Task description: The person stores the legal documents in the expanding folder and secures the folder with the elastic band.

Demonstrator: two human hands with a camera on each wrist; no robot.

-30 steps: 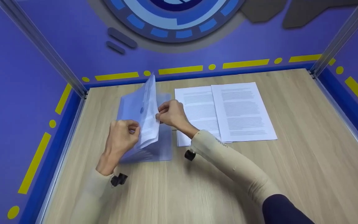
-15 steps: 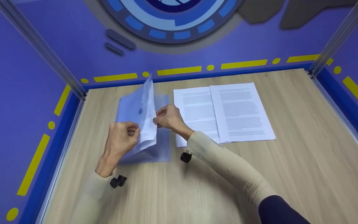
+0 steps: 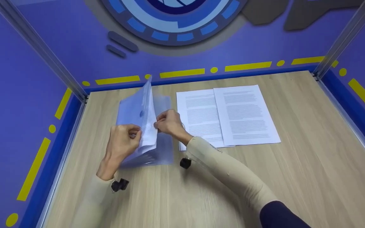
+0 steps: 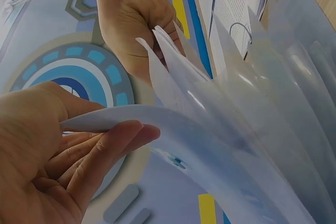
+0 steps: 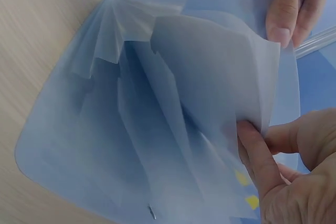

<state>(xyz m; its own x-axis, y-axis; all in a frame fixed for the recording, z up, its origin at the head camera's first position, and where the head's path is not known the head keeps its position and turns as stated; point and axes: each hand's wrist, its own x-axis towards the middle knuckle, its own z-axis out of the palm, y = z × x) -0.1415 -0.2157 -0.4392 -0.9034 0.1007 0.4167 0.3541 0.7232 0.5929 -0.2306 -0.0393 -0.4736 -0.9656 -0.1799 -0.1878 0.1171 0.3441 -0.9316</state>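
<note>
Nearest, over a pale wood-grain table (image 3: 157, 196), the raised, tilted cover (image 3: 127, 109) of a translucent blue plastic folder (image 3: 166, 148) is pinched between thumb and fingers by the bare left hand (image 3: 120, 142). Just inside that cover, a thin bundle of white paper sheets (image 3: 150, 134) is pinched at its free edge by the bare right hand (image 3: 169, 123). Translucent plastic divider leaves (image 4: 283, 108) are fanned out within the folder; which compartment is occupied by the sheets cannot be told. For clean handling, the cover is best held well away from the bundle, and the sheets gripped as one and squared to the folder, since the soft dividers would likely buckle if caught. Right of the folder, a flat stack of white printed pages (image 3: 201, 117) is partly overlapped by further white printed sheets (image 3: 246, 117). Beyond the folder, a purple-blue wall panel (image 3: 182, 60) is marked with yellow dashes (image 3: 182, 73).
</note>
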